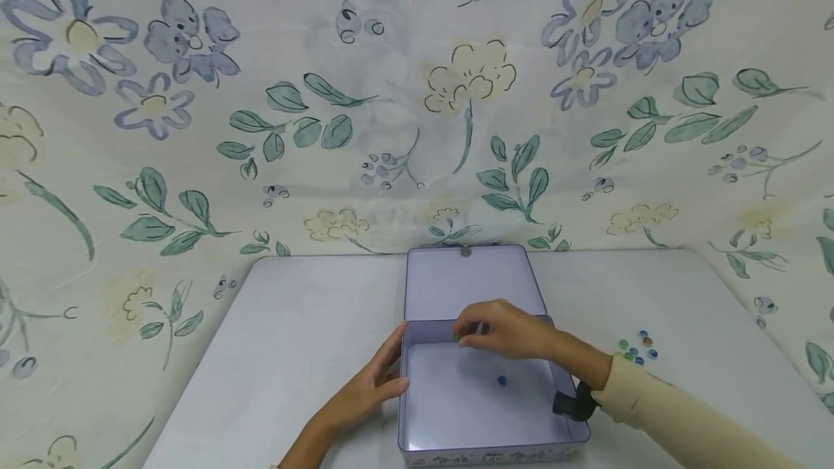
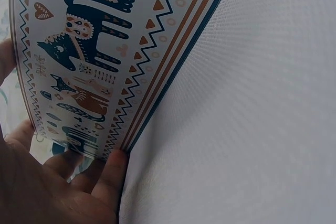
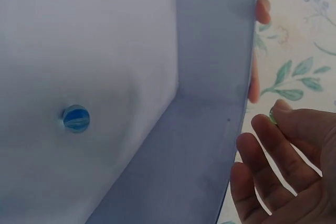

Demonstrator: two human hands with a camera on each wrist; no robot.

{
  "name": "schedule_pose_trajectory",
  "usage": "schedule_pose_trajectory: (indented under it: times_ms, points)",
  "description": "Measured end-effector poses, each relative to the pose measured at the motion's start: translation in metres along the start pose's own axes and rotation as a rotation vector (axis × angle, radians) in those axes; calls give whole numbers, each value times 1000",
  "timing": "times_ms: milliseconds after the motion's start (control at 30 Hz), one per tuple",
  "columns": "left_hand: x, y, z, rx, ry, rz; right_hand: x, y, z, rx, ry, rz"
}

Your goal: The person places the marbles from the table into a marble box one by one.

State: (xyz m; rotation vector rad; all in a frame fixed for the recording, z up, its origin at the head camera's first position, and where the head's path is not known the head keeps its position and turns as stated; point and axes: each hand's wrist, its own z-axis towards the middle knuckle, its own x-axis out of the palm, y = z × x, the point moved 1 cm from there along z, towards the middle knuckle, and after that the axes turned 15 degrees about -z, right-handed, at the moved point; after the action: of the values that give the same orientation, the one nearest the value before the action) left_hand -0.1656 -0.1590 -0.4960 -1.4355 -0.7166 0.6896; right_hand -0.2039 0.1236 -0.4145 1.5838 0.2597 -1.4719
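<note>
Pinching a green marble (image 3: 272, 116): right hand (image 1: 504, 329) | touching box (image 1: 456, 411), fingers apart: left hand (image 1: 371, 386) | inside box: blue marble (image 1: 502, 381)

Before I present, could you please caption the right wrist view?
Right hand pinches green marble; blue marble lies in the box.

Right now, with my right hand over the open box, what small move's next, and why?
Perhaps lower the green marble into the box: your right hand pinches it above the inside, a blue marble lies there, and your left hand touches the box's side.
</note>
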Motion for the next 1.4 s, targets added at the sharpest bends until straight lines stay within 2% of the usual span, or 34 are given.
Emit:
schedule_pose_trajectory:
  times_ms: [367,933,1133,1400]
  points:
    - [-2,-2,0,-9,-8,-9,17,-3,13,30,75,6]
    - [-3,-5,5,13,20,-3,34,-5,16,-23,86,-73]
    - [-2,-5,3,14,20,-31,36,-5,16,12,125,-86]
    - [0,-2,-4,-10,16,-3,49,-8,12,41,170,-128]
